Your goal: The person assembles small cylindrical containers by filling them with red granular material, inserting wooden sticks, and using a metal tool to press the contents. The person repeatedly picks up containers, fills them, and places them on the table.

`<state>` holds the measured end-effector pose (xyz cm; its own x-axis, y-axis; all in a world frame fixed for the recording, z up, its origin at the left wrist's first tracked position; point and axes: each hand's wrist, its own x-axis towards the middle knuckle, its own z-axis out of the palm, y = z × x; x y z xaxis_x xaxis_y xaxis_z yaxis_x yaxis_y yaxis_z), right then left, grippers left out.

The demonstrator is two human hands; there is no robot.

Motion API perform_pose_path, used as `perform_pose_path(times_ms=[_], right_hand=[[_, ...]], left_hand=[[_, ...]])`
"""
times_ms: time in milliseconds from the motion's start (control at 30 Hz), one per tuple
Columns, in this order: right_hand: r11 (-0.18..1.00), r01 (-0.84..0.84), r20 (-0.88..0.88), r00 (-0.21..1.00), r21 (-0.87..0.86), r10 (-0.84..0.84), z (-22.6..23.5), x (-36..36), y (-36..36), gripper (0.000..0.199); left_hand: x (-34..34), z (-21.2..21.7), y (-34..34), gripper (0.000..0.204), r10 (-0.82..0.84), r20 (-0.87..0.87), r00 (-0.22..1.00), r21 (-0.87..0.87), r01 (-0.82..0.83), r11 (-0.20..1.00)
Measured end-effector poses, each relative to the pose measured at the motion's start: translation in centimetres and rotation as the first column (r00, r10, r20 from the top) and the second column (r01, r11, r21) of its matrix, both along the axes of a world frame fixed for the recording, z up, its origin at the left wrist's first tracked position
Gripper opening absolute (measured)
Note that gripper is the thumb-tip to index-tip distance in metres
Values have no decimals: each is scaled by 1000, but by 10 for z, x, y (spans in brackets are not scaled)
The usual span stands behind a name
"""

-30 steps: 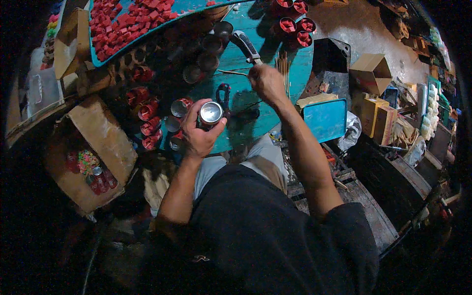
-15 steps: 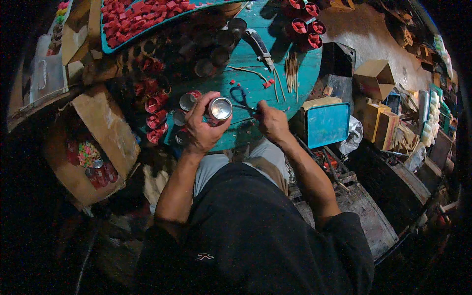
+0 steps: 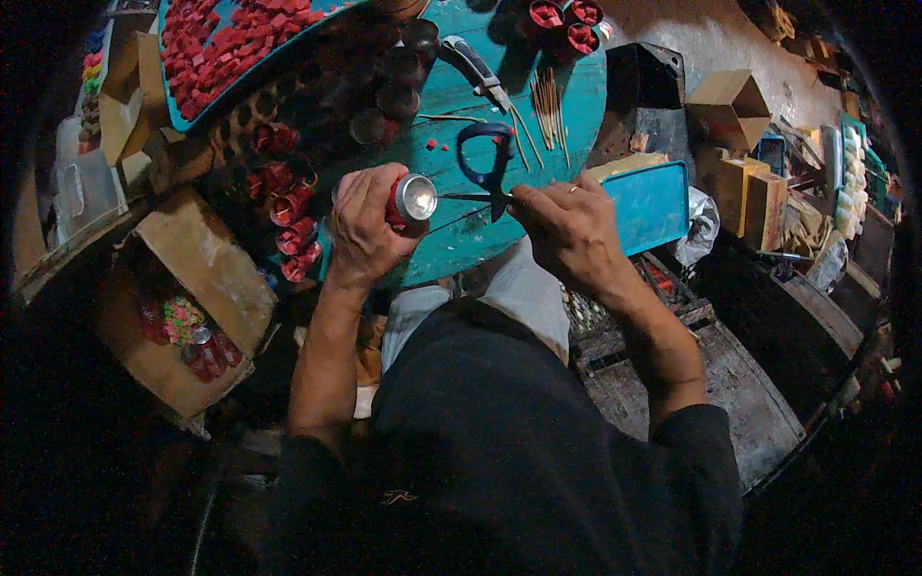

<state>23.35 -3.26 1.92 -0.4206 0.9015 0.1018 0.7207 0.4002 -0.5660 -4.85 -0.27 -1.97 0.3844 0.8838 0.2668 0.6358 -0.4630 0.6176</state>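
Observation:
My left hand (image 3: pixel 363 226) is closed around a red drink can (image 3: pixel 416 199), its shiny silver end turned toward the right. My right hand (image 3: pixel 576 230) grips a pair of scissors (image 3: pixel 492 178) with dark blue handles; one handle loop stands up free of the fingers. A thin blade points left at the can's silver end, close to it; whether it touches I cannot tell. Beneath both hands is a round teal table (image 3: pixel 451 259). Beyond them lie a utility knife (image 3: pixel 471 67) with a grey-white handle, thin sticks (image 3: pixel 550 110) and small red scraps (image 3: pixel 431 145).
Several cut red cans (image 3: pixel 291 209) line the table's left side; more red-filled cups (image 3: pixel 582 38) stand at the far right. A teal tray (image 3: pixel 177 113) of red chunks is at the far left. Cardboard boxes (image 3: pixel 206 250) and a blue tray (image 3: pixel 648 206) flank the table.
My right hand has raised the scissors and turned them so a blade points at the can. My left hand has shifted left and tilted the can's silver end rightward. The view has shifted slightly.

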Motion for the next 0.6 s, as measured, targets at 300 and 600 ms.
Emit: perform_pose_path(times_ms=[300, 600], right_hand=[[990, -53, 133, 991, 129, 36, 11, -7, -1, 21], [929, 70, 114, 993, -364, -30, 8, -19, 6, 33]], left_hand=[[5, 5, 3, 54, -131, -51, 990, -20, 130, 991], [16, -12, 2, 53, -13, -357, 934, 274, 118, 954]])
